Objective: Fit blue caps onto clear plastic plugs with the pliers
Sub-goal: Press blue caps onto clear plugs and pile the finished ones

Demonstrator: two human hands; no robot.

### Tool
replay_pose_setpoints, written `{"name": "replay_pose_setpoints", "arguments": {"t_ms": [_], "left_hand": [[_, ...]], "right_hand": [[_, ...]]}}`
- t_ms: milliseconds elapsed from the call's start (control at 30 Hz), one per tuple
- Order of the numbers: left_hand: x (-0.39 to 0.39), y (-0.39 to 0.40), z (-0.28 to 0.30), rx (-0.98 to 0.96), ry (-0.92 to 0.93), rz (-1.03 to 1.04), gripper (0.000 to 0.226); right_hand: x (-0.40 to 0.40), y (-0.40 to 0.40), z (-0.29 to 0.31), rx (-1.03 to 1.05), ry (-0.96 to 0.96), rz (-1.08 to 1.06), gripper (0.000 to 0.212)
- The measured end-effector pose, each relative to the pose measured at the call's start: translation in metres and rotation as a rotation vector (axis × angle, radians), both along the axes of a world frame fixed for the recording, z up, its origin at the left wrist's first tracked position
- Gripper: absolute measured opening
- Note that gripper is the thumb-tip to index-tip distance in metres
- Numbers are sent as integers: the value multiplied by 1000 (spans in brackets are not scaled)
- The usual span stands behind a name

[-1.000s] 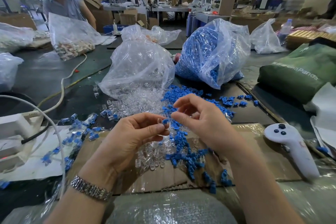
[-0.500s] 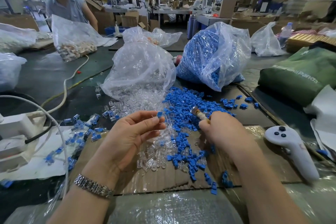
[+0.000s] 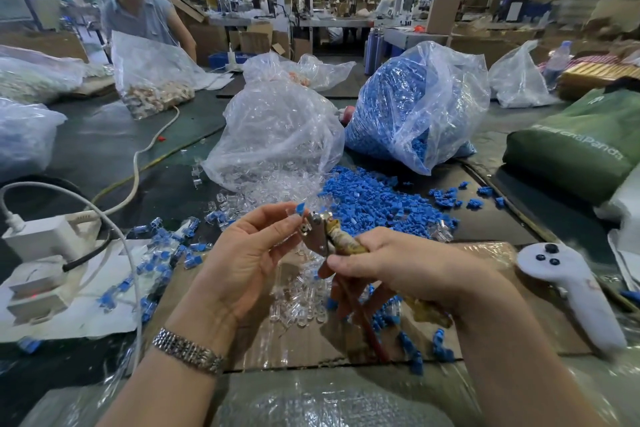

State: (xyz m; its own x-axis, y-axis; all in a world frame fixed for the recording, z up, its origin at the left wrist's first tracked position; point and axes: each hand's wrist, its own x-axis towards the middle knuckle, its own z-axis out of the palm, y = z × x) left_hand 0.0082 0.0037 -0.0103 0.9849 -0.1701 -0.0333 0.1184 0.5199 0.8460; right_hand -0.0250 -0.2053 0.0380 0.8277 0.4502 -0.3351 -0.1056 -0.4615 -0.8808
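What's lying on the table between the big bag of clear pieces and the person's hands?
In the head view, loose clear plugs spill from the clear bag toward the left hand and right hand, with the blue caps heaped alongside.

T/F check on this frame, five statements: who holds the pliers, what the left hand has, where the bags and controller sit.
1. The right hand grips the pliers. True.
2. The left hand is empty. False: its fingertips pinch a clear plug with a blue cap at the pliers' head.
3. The bag of blue caps sits to the right of the bag of clear plugs. True.
4. The white controller is in the right hand. False: it lies on the table, to the right of that hand.
5. The wristwatch is on the right wrist. False: it is on the left wrist.
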Motion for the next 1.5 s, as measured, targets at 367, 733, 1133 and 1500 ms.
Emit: {"name": "replay_pose_setpoints", "arguments": {"t_ms": [367, 733, 1133, 1500], "left_hand": [[-1, 0, -2, 208, -94, -16, 28], [-2, 1, -3, 300, -144, 53, 35], [-1, 23, -5, 1337, -268, 997, 19], [-6, 6, -10, 1350, -389, 7, 10]], "right_hand": [[1, 1, -2, -23, -23, 4, 32], [2, 10, -9, -57, -108, -99, 39], [17, -37, -3, -553, -380, -492, 43], [32, -41, -38, -948, -374, -509, 42]]}}
